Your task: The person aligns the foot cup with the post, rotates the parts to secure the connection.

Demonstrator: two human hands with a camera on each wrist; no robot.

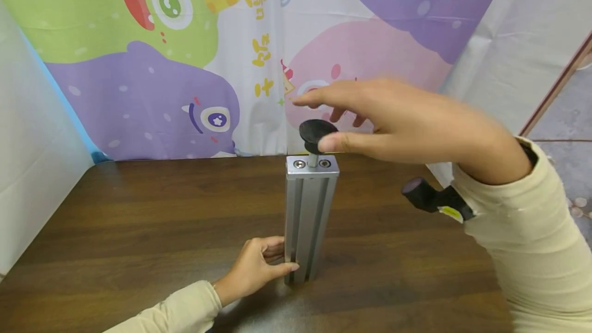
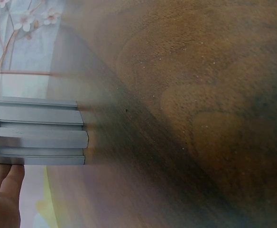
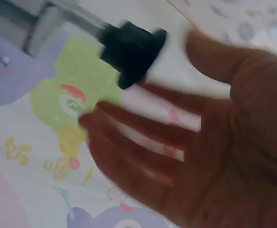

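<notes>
The left hand [image 1: 256, 266] holds a gray post [image 1: 310, 215] low down, with the thumb on its front and the other fingers bent round behind its side. The post stands up from those fingers, tipped a bit. Far above them is its cap [image 1: 312, 172], with two screws [image 1: 299, 164] sunk in round holes and a thin rod [image 1: 313, 161] coming up between them. A black knob [image 1: 316, 130] sits on the rod, just beside the right thumb and under the right fingers. The right hand [image 1: 407, 122] is wide open, a little blurry, with its fingers apart and nothing in its grip. From the head, the right thumb seems to lie over the knob. The right wrist view shows a gap between them, and the palm too; one finger passes so near the knob that I cannot tell if they touch. The left wrist view shows the post's low end just past the left fingers, but I cannot tell if it sits on the brown table [image 1: 139, 230]. Beyond all the fingers hangs a cloth [image 1: 185, 91] with green, purple and pink cartoon shapes.
</notes>
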